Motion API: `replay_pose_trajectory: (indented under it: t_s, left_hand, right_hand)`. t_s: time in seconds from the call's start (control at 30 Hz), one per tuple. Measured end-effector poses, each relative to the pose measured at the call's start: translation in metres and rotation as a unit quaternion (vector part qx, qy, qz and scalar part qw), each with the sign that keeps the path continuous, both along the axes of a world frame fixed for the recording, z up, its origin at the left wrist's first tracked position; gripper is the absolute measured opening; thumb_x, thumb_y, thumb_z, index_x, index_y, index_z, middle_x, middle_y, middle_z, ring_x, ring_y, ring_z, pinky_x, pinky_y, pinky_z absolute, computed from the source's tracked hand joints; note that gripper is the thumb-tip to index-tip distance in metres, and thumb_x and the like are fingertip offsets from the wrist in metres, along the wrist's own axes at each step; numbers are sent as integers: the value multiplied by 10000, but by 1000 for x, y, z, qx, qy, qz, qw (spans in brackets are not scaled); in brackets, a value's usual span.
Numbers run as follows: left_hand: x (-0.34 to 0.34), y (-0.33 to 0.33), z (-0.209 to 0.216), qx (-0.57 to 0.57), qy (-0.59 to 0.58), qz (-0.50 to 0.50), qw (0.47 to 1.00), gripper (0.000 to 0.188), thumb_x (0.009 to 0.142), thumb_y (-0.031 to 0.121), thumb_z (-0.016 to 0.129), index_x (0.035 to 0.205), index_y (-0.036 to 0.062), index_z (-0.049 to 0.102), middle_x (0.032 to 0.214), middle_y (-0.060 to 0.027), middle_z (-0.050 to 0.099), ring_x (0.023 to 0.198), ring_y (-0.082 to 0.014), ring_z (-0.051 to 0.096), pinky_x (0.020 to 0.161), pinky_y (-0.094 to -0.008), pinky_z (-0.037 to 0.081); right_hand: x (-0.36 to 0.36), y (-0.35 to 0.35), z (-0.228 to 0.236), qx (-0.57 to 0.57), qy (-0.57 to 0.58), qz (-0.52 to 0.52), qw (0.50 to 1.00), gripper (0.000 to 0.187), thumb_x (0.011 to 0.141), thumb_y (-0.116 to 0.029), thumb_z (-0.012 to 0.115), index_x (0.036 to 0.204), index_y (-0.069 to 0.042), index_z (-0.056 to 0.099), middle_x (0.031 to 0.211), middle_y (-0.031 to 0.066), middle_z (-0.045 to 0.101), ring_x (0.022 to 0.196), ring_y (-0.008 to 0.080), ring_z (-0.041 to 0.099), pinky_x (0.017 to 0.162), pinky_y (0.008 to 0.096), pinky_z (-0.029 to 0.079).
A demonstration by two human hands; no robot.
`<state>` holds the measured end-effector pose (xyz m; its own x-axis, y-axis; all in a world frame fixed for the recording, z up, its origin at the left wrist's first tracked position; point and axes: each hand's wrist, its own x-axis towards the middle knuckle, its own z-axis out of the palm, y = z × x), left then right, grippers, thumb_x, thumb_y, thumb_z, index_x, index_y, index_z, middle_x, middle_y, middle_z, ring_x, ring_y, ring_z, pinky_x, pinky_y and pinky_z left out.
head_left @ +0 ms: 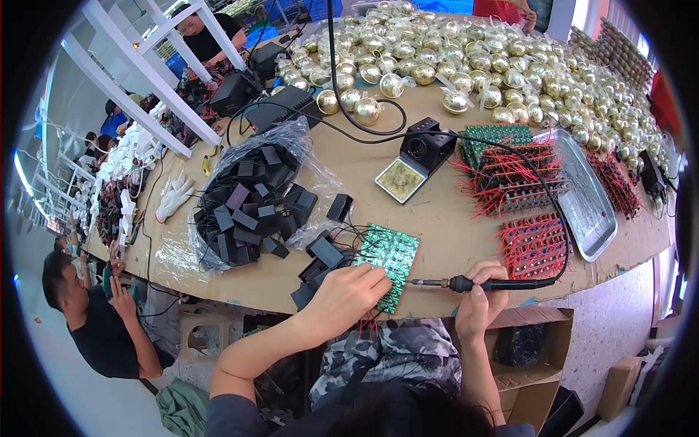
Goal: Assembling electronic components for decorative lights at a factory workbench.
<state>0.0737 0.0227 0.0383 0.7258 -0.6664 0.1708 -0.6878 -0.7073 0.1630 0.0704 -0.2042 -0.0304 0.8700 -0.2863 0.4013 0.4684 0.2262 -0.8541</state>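
My right hand [480, 295] grips the black handle of a soldering iron [528, 285], its cord looping up from the right. The iron's tip points left and lies at the right edge of a green circuit board panel [392, 251]. My left hand [348, 295] is closed, fingertips pressed together at the panel's left lower part; what they pinch is hidden. Just left of the panel sit several black plastic boxes [325, 251], with thin black wires running onto it. Red wires [370, 325] hang below the panel at the table's near edge.
A plastic bag [295, 149] of black boxes lies left, near a white glove [175, 197]. Behind the panel stands a soldering iron holder with sponge [400, 180]. Red-wired boards [535, 244] and a metal tray [598, 226] lie right; gold balls [451, 69] fill the back. A co-worker [102, 320] sits left.
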Motion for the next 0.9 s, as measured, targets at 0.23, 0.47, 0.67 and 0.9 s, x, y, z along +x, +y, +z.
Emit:
replay_pose_trajectory:
  t_s: [0.23,0.47,0.67,0.9]
  left_hand:
    - [0,-1,2,5,-2,-1,1000,198,709,97,641,891,55,575,811,-50,519,776,-216,586,648,-330,503]
    - [0,0,1,-7,-6,-5,1000,214,690,96,658,880,48,572,803,-54,514,773,-220,587,653,-334,504]
    - [0,0,-1,-23,-10,-12,1000,277,641,106,697,888,53,583,804,-45,520,763,-216,586,648,-327,505]
    - [-1,-1,-4,-26,-21,15,999,231,653,94,719,853,89,601,789,-15,531,746,-190,594,610,-313,499]
  right_hand:
    - [2,1,1,23,-7,-10,1000,195,823,-161,576,921,-38,459,914,91,444,846,159,423,783,281,361]
    - [1,1,-1,25,-8,-11,1000,196,822,-158,581,924,-40,461,916,91,443,847,157,424,775,280,364]
    - [-2,2,3,-3,-2,6,1000,170,824,-138,596,901,-38,481,901,94,470,822,157,454,753,274,380]
    - [-3,-2,-1,-53,-14,30,998,137,786,17,559,911,-13,510,936,120,522,820,165,512,770,289,444]
